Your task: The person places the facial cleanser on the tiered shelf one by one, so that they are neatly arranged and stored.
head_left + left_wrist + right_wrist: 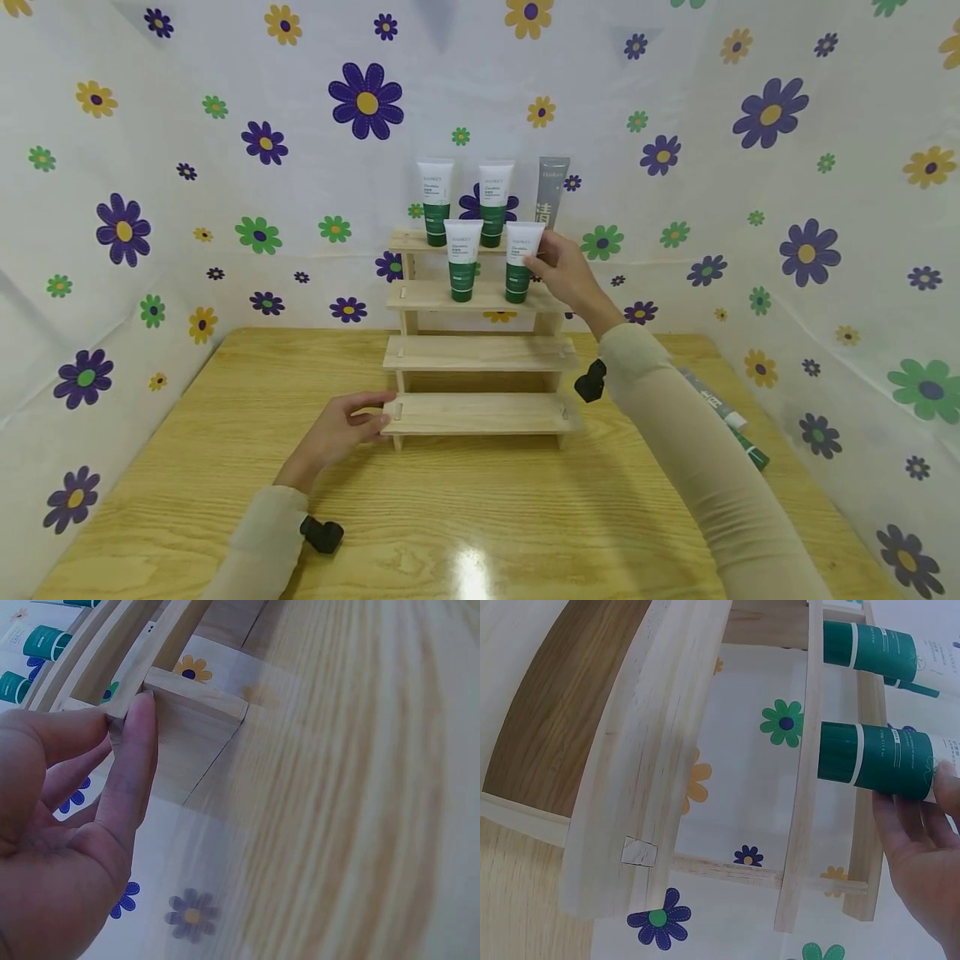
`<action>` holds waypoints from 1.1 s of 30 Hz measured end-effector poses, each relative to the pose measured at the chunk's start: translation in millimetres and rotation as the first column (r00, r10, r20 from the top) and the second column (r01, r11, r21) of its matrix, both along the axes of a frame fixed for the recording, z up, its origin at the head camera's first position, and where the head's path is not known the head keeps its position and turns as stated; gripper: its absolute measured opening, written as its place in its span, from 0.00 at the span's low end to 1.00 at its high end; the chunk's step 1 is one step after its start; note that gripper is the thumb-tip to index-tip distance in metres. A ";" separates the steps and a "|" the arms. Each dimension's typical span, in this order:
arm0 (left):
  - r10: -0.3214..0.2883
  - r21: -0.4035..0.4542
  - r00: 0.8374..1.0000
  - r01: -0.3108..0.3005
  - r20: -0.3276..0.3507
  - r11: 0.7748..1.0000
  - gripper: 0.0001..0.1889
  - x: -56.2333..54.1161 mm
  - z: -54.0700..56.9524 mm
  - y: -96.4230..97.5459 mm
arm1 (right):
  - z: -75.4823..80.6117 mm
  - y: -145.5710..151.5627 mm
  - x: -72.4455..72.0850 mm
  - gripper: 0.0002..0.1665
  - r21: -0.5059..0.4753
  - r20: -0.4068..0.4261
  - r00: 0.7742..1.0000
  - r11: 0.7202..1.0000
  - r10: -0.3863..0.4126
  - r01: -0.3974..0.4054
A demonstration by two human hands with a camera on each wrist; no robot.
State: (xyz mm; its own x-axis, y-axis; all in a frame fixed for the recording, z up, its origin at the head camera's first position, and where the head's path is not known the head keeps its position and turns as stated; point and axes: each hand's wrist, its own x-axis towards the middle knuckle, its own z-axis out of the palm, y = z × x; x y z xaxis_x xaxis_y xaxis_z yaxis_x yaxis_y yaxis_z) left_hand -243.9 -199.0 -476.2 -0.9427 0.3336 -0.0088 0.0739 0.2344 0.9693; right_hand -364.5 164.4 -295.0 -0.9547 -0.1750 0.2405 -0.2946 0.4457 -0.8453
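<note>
A four-tier wooden display rack (pixel 480 354) stands at the back of the table. My right hand (pixel 567 273) grips a white-and-green squeeze tube (pixel 517 285), upright on its cap at the right of the second tier from the top. Left of it on that tier stands a matching tube (pixel 462 265). Two more like these, a left one (pixel 435 200) and a middle one (pixel 494 204), share the top tier with a grey tube (pixel 553 183), whose lower end is hidden. Thumb and finger of my left hand (pixel 82 802) pinch the left end of the lowest tier (pixel 480 414).
On the table at the right, behind my right forearm, lie a grey tube (pixel 712 398) and a green tube (pixel 753 450), partly covered by the sleeve. A white cloth with printed flowers (pixel 480 83) encloses the table's back and sides.
</note>
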 end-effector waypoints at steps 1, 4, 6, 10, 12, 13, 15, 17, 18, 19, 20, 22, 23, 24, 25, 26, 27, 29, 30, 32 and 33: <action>-0.002 0.001 1.000 0.002 -0.002 1.000 0.26 -0.1 -0.3 -0.1 | -0.1 0.2 0.0 0.28 0.000 -0.001 1.000 1.000 0.002 -0.002; -0.008 0.020 1.000 0.008 -0.001 1.000 0.26 -0.8 -2.0 -0.4 | -0.3 0.8 0.2 0.28 -0.005 0.004 1.000 1.000 0.012 -0.012; -0.016 0.031 1.000 0.016 -0.002 0.999 0.27 -1.5 -3.5 -1.0 | -0.2 1.0 0.3 0.28 -0.007 0.009 1.000 1.000 0.018 -0.018; -0.024 0.042 1.000 0.024 0.000 0.999 0.27 -2.2 -5.6 -1.4 | 0.3 2.7 -0.1 0.28 0.014 0.022 0.999 0.999 0.031 -0.032; -0.024 0.041 1.000 0.024 -0.001 0.999 0.27 -2.2 -5.8 -1.2 | 0.2 4.8 -0.3 0.29 0.042 0.035 0.999 0.998 0.037 -0.038; -0.024 0.041 1.000 0.024 0.000 0.999 0.27 -2.2 -5.7 -0.9 | 0.0 6.4 -0.3 0.29 0.058 0.043 0.998 0.997 0.038 -0.040; -0.025 0.038 1.000 0.025 -0.001 0.999 0.27 -2.3 -5.7 -0.5 | -0.7 10.9 0.2 0.30 0.079 0.061 0.997 0.996 0.042 -0.047; -0.028 0.037 1.000 0.028 -0.002 0.999 0.27 -2.5 -5.5 -0.1 | -1.1 17.3 1.3 0.31 0.085 0.070 0.997 0.995 0.042 -0.048; -0.029 0.038 1.000 0.029 -0.002 0.999 0.27 -2.6 -5.5 0.2 | -0.9 20.9 2.3 0.31 0.085 0.072 0.997 0.995 0.042 -0.048; -0.031 0.040 1.000 0.031 -0.001 0.999 0.27 -2.7 -5.3 0.3 | -0.3 24.6 3.5 0.31 0.084 0.072 0.997 0.995 0.042 -0.048; -0.033 0.042 0.999 0.033 -0.001 0.999 0.27 -2.8 -5.2 0.4 | 0.5 28.6 5.1 0.31 0.081 0.069 0.996 0.995 0.047 -0.053; -0.034 0.042 0.999 0.034 -0.002 0.999 0.27 -2.9 -4.9 0.6 | 2.7 36.8 8.8 0.31 0.100 0.056 0.997 0.993 0.048 -0.054; -0.034 0.042 0.999 0.034 -0.002 0.999 0.27 -2.9 -4.6 0.8 | 4.2 41.1 10.9 0.31 0.111 0.051 0.997 0.992 0.051 -0.057; -0.033 0.042 0.999 0.033 -0.003 0.999 0.27 -2.9 -4.4 0.9 | 5.5 45.4 13.1 0.30 0.127 0.048 0.997 0.990 0.054 -0.060; -0.031 0.040 1.000 0.031 -0.004 0.999 0.27 -2.9 -4.2 0.9 | 6.8 49.8 15.6 0.30 0.150 0.045 0.998 0.987 0.050 -0.056; -0.031 0.039 1.000 0.031 -0.007 0.999 0.27 -2.9 -4.0 0.9 | 8.0 54.6 18.2 0.30 0.174 0.040 0.998 0.983 0.050 -0.056; -0.031 0.038 0.999 0.031 -0.010 0.999 0.27 -3.0 -3.9 0.9 | 9.0 59.7 21.0 0.30 0.201 0.036 0.998 0.978 0.047 -0.053; -0.030 0.042 1.000 0.030 -0.010 0.999 0.27 -2.9 -3.9 0.8 | 10.2 70.8 26.0 0.29 0.243 0.035 0.998 0.969 0.044 -0.051; -0.031 0.046 0.999 0.031 -0.007 0.998 0.27 -3.0 -4.0 0.6 | 10.0 76.5 28.6 0.29 0.271 0.036 0.998 0.961 0.046 -0.054; -0.033 0.053 0.999 0.033 -0.004 0.998 0.27 -3.1 -4.4 0.0 | 8.6 88.4 33.6 0.28 0.327 0.037 0.998 0.943 0.048 -0.057; -0.032 0.055 0.999 0.032 0.000 0.998 0.27 -3.2 -4.6 -0.4 | 7.3 94.3 35.6 0.27 0.351 0.037 0.998 0.934 0.050 -0.060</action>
